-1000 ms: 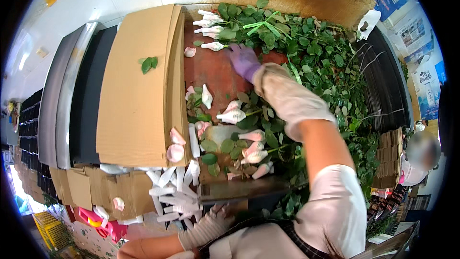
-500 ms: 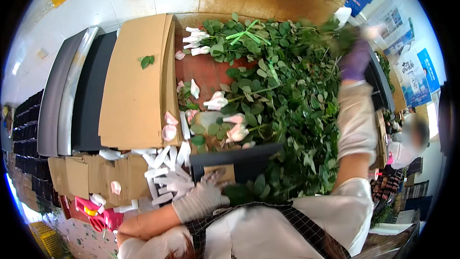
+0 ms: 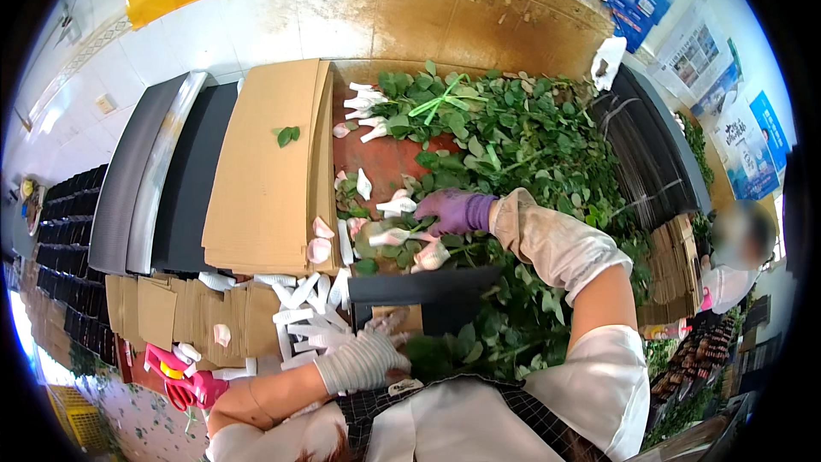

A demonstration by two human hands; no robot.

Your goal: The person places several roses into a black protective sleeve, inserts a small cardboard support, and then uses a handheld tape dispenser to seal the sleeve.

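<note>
My right hand (image 3: 455,211), in a purple glove with a pale sleeve cover, is closed around the stem of a white-netted rose (image 3: 390,237). Another netted rose (image 3: 398,204) lies just beyond its fingers, and a pale pink rose (image 3: 431,255) lies just below. My left hand (image 3: 386,329), in a whitish glove, rests near me with fingers stretched over a small tan card (image 3: 410,318) on a black sheet (image 3: 428,287). Green rose leaves (image 3: 440,349) lie beside it, and they partly hide what is under that hand.
A tall stack of cardboard sheets (image 3: 265,171) stands left, with loose white foam nets (image 3: 308,316) below it. Pink-handled scissors (image 3: 186,381) lie at the lower left. Leafy rose stems (image 3: 530,154) cover the right side; a black stack (image 3: 646,154) borders them. Another person (image 3: 731,282) is at far right.
My right hand has come from the far right, over the leaves, to the rose heads in the middle. My left hand stays at the card. The view has tilted up slightly.
</note>
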